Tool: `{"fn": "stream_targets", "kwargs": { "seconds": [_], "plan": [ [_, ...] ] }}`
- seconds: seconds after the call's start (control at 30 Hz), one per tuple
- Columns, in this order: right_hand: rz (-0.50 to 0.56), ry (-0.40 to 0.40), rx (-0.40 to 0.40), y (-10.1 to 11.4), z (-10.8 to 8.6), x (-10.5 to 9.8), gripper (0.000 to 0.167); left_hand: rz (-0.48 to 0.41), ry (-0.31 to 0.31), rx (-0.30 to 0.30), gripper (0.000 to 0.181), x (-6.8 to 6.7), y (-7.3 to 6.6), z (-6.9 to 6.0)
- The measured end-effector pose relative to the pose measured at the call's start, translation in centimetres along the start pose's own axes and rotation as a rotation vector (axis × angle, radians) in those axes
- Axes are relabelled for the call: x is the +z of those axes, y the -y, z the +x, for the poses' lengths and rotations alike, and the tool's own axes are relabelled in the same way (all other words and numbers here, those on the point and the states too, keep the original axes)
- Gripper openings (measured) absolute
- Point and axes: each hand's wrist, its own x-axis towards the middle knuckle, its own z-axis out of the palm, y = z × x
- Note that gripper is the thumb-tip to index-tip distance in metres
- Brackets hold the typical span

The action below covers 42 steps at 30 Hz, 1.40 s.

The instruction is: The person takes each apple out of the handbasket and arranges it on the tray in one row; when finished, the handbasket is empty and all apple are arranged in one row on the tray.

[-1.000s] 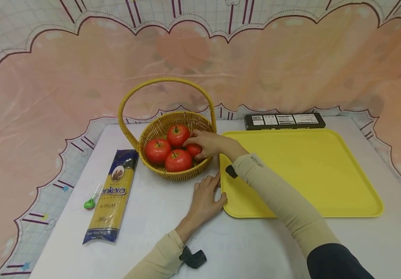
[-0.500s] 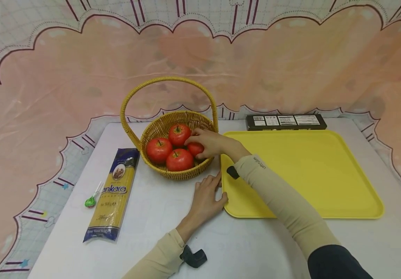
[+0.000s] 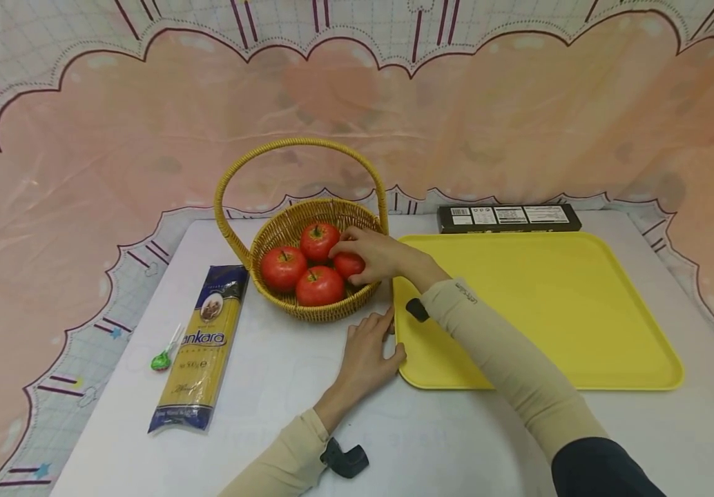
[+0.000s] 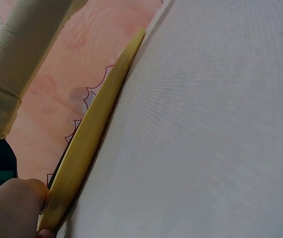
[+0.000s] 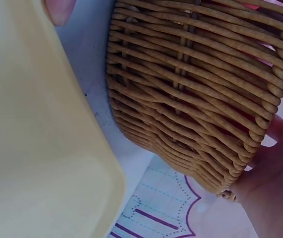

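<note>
A wicker basket (image 3: pixel 316 314) with a tall handle holds several red apples, one of them (image 3: pixel 321 286) at the front. Reaching over its right rim, the right hand (image 3: pixel 374 257) curls its fingers round the rightmost apple (image 3: pixel 348 265), which it partly covers. In the right wrist view that hand (image 5: pixel 275 163) lies beyond the woven side (image 5: pixel 191 84). The left hand (image 3: pixel 367 352) rests at the left edge of the yellow tray (image 3: pixel 537 310), thumb and fingers touching it. The left wrist view shows the left hand (image 4: pixel 15 208) against the tray's edge (image 4: pixel 89 139).
Left of the basket lies a blue and yellow pasta packet (image 3: pixel 198 352), with a green-wrapped lollipop (image 3: pixel 161 360) beside it. A long black box (image 3: pixel 509 218) stands behind the tray. The right forearm (image 3: pixel 506 359) crosses over the tray's left part. A patterned curtain (image 3: pixel 357 110) hangs behind the table.
The head view has shifted slightly. Both hands keep nearly the same places, and the apples, basket and tray show no clear movement.
</note>
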Motion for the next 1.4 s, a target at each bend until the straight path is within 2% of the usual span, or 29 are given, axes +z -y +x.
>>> {"fn": "stream_targets", "kwargs": {
  "seconds": [0.23,0.4,0.73,0.9,1.0,1.4],
  "plan": [
    [-0.002,-0.050,-0.019,0.1,-0.5,0.0,0.051,0.006,-0.008,-0.002,0.058,0.0,0.1,0.0],
    [0.022,-0.119,-0.033,0.1,-1.4,0.4,0.051,0.006,-0.006,0.003,0.057,0.0,0.0,0.0],
    [0.134,-0.331,-0.085,0.3,-2.9,1.3,0.050,0.006,-0.002,-0.006,0.056,-0.1,0.0,0.0],
    [0.246,-0.421,-0.100,0.5,-3.6,1.7,0.052,0.008,-0.018,0.003,0.054,0.1,0.0,0.0],
    [0.294,-0.457,-0.104,0.6,-3.9,1.8,0.053,0.003,-0.023,0.006,0.053,0.1,0.0,-0.1],
    [0.360,-0.562,-0.133,0.7,-5.4,1.5,0.054,0.010,-0.020,0.004,0.058,0.1,-0.1,-0.1]
  ]
}}
